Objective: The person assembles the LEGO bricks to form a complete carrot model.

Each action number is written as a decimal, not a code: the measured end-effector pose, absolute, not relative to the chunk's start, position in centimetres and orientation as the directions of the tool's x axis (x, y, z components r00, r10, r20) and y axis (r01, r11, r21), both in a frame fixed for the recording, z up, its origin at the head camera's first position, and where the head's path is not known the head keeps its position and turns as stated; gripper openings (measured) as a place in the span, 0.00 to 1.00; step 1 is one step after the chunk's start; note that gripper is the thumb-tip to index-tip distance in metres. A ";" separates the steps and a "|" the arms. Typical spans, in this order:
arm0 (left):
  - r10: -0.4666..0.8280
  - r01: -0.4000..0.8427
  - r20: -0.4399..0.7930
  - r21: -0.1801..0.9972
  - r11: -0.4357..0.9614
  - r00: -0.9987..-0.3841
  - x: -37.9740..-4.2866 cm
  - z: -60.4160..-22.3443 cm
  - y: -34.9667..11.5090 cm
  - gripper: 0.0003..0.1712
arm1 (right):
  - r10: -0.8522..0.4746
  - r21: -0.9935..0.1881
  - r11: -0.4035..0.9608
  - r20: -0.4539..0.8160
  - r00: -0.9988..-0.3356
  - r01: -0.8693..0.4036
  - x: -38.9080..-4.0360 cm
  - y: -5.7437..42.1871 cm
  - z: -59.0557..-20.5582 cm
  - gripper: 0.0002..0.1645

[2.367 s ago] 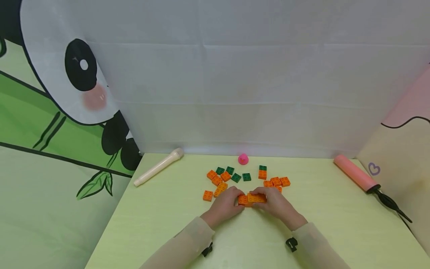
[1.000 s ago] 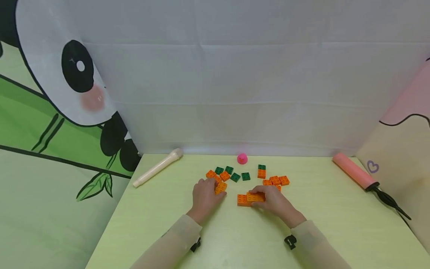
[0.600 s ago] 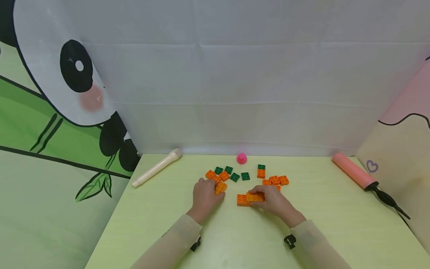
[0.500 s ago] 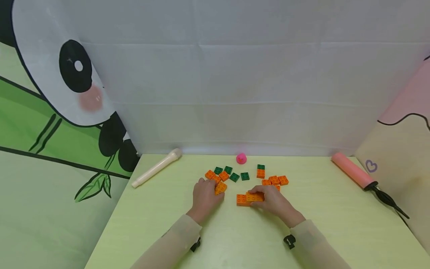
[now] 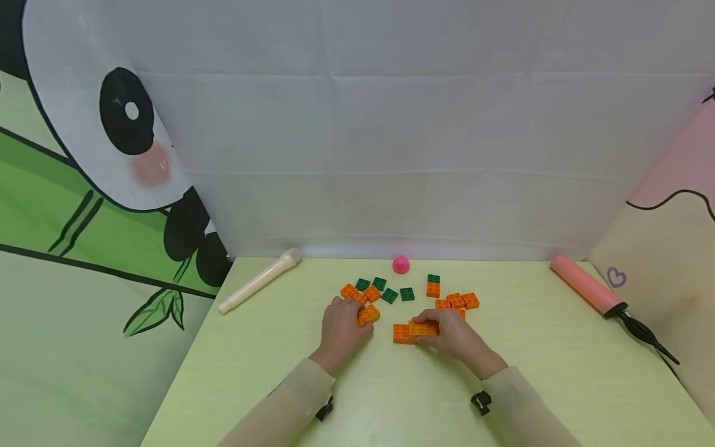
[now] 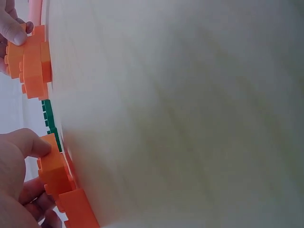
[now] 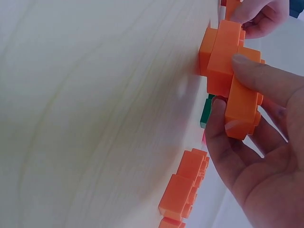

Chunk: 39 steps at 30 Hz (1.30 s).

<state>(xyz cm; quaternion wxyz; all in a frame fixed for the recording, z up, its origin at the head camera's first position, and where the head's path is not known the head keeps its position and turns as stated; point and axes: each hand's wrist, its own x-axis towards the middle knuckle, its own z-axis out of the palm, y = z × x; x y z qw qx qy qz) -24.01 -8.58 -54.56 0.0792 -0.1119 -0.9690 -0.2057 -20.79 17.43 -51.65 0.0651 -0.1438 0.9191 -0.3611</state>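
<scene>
Stacked orange bricks [image 5: 416, 330] are pinched by the right hand [image 5: 455, 338], another brick [image 5: 368, 315] by the left hand [image 5: 342, 329], apparently for pickup, so a lift seems needed.

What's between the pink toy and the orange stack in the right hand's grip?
One green brick, apart from both the pink toy and the orange stack, with bare table in each gap. Head view shows it.
</scene>
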 end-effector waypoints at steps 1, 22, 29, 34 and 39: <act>0.192 0.260 0.207 0.386 0.885 -0.959 -24.0 -54.6 -8.6 0.21 | -0.311 -0.682 0.699 -0.016 -0.950 -0.217 -20.8 17.4 -51.6 0.20; 0.456 0.483 0.216 0.616 0.623 -0.864 -23.8 -53.9 -8.1 0.17 | -0.313 -0.683 0.692 0.008 -0.950 -0.234 -20.8 17.5 -51.9 0.19; 0.501 0.467 0.152 0.654 0.595 -0.852 -23.5 -53.4 -7.4 0.18 | -0.320 -0.686 0.689 0.003 -0.947 -0.235 -21.2 17.9 -51.9 0.19; 0.521 0.470 0.135 0.656 0.590 -0.843 -23.5 -53.5 -6.9 0.17 | -0.329 -0.689 0.682 0.007 -0.944 -0.243 -21.7 18.1 -52.0 0.20; 0.528 0.470 0.129 0.659 0.587 -0.840 -23.6 -53.4 -6.4 0.17 | -0.334 -0.690 0.681 0.007 -0.943 -0.246 -22.0 18.3 -52.0 0.19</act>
